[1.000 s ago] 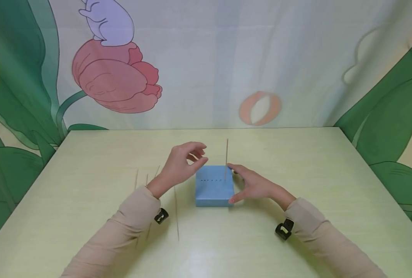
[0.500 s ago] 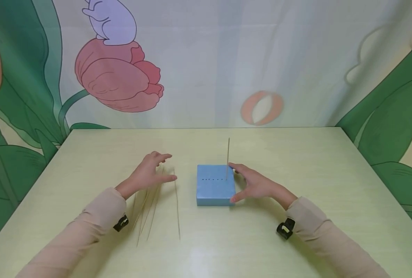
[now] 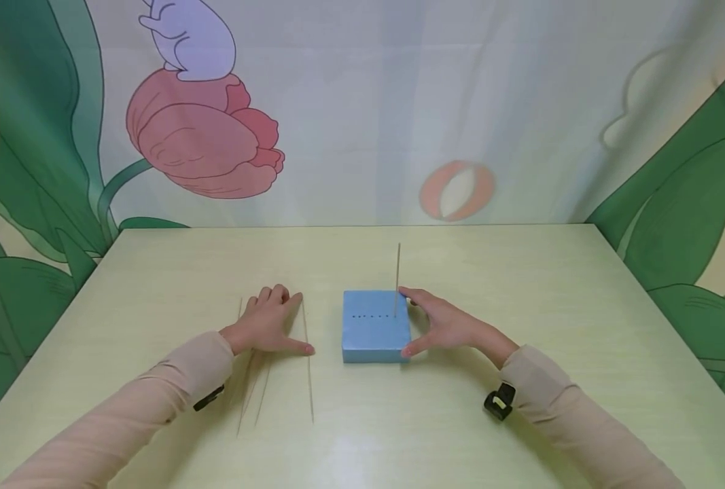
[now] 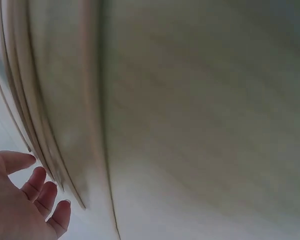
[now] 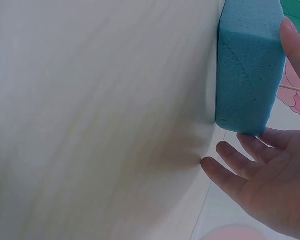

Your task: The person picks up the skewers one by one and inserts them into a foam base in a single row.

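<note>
Thin, light, brittle wooden skewers (image 3: 308, 367) on the table are touched by the flat left hand (image 3: 268, 326); a mid-length pinch seems safest. The blue foam block (image 3: 374, 333) is steadied by the right hand (image 3: 444, 324), fingers straight.

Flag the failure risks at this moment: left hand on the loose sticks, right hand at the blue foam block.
1. The sticks on the table are thin and lie flat and close together; the left hand, resting flat over them, may lift several or roll some away.
2. The upright stick stands at the foam block's right end, right beside the right hand's fingers; a small bump could tilt it.
3. The right hand only brackets the block's side, so it may slide.
</note>
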A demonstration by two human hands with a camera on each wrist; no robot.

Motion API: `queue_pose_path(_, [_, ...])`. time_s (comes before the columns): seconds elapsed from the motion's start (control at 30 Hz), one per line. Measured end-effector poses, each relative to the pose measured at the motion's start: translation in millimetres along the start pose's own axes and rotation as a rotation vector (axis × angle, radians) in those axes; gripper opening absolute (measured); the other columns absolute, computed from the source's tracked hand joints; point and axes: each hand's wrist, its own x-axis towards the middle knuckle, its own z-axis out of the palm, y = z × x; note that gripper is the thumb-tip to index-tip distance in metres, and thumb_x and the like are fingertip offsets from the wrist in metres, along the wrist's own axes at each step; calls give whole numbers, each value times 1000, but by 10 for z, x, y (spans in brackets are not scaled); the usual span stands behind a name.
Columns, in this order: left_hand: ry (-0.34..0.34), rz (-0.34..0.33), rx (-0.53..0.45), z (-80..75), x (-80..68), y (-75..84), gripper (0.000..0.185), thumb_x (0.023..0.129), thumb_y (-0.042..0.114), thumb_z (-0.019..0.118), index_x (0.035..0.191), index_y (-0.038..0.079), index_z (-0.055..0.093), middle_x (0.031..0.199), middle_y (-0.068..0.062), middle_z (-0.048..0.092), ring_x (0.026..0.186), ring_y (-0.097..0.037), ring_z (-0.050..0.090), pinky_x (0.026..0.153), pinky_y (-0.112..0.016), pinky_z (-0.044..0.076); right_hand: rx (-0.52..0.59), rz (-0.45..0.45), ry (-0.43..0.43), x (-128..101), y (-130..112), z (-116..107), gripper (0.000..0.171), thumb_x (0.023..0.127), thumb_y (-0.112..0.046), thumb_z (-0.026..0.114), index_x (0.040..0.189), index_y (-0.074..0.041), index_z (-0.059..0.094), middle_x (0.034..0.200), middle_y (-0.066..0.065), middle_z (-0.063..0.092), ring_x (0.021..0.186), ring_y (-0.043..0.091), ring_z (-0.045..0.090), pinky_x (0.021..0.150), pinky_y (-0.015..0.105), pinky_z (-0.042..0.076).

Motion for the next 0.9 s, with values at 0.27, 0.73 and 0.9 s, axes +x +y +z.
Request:
queue_pose_path(0.27, [23,6,-46,45,32,-17,99,61,64,71,133,5,41,111,-12,39,98,-29,34,75,-40,31,2,4,6,2,-3,7,109,64,-37,82,144,-4,16,144,18,26,128,37,28,103,51,26])
queue_pose_path(0.73, [38,-34,-549,-58,38,96,101,61,22,85,132,0,17,85,-7,52,70,-19,49,66,-30,42,6,3,22,-3,7,24,109,64,-37,82,144,-4,17,144,16,25,128,36,29,103,51,25])
queue_pose_path(0.9, [64,-2,-826,-204,-44,215,101,68,0,77,137,7,3,68,-9,57,55,-22,59,59,-31,52,2,0,20,-1,10,25,109,64,-38,81,144,-4,16,145,17,25,128,36,29,103,51,26])
